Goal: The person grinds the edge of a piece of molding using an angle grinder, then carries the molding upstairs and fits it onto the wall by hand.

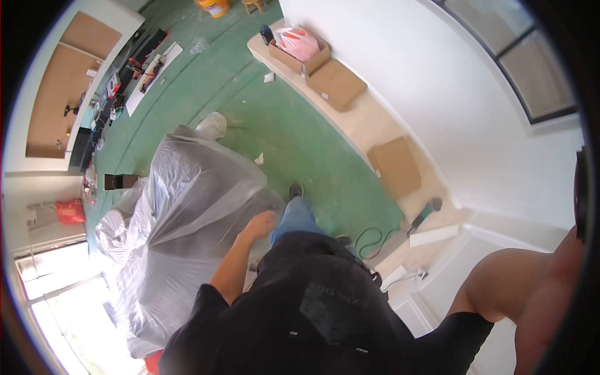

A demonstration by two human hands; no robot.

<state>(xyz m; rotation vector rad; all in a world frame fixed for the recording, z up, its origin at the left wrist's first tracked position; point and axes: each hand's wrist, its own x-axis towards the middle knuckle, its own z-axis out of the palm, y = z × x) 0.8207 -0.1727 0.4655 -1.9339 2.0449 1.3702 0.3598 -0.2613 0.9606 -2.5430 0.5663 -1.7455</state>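
Note:
My left hand [261, 224] hangs beside my left thigh, with its fingers curled in and no object showing in it. It is close to the right edge of a large heap covered in clear plastic sheeting [206, 194]; whether they touch, I cannot tell. What lies under the sheeting is mostly hidden. At the right edge of the view my right arm [500, 284] is bent and raised close to the camera. The right hand itself is out of sight.
Green floor covering [340, 181] runs ahead. Along the right wall, a pale ledge [359, 128] bears flat cardboard pieces [395, 167], a cardboard box [300, 61] with a plastic bag, and a green power tool [426, 214] with a cord. Tools [149, 75] lie on a white board at left.

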